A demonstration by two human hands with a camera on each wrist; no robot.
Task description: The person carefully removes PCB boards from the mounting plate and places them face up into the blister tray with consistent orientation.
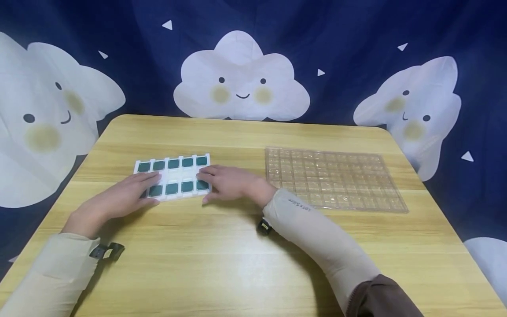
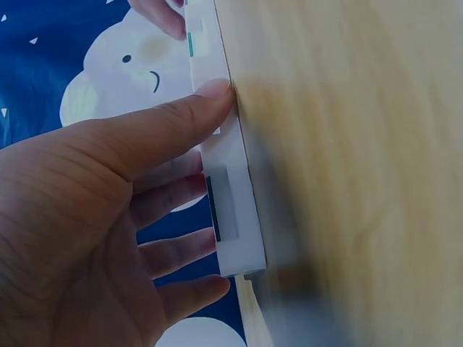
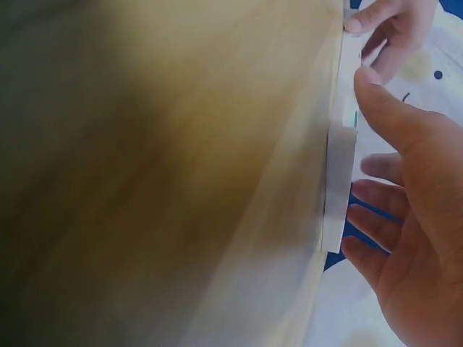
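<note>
A white tray (image 1: 174,175) bearing two rows of green squares (image 1: 173,164) lies left of the table's middle. My left hand (image 1: 132,189) reaches over its left end. In the left wrist view the left thumb (image 2: 215,88) touches the tray's near side wall, and the fairly straight fingers (image 2: 177,251) meet its top edge. At the tray's right end is my right hand (image 1: 227,182), fingers extended over the end squares. In the right wrist view the right thumb (image 3: 370,79) stands off the near edge, and the fingers (image 3: 372,224) are close to the rim; contact is unclear there.
A clear plastic tray (image 1: 328,179) with many small compartments lies on the wooden table (image 1: 222,259), right of the white tray and beyond the right forearm. Behind the table hangs a dark blue cloth (image 1: 336,31) printed with clouds.
</note>
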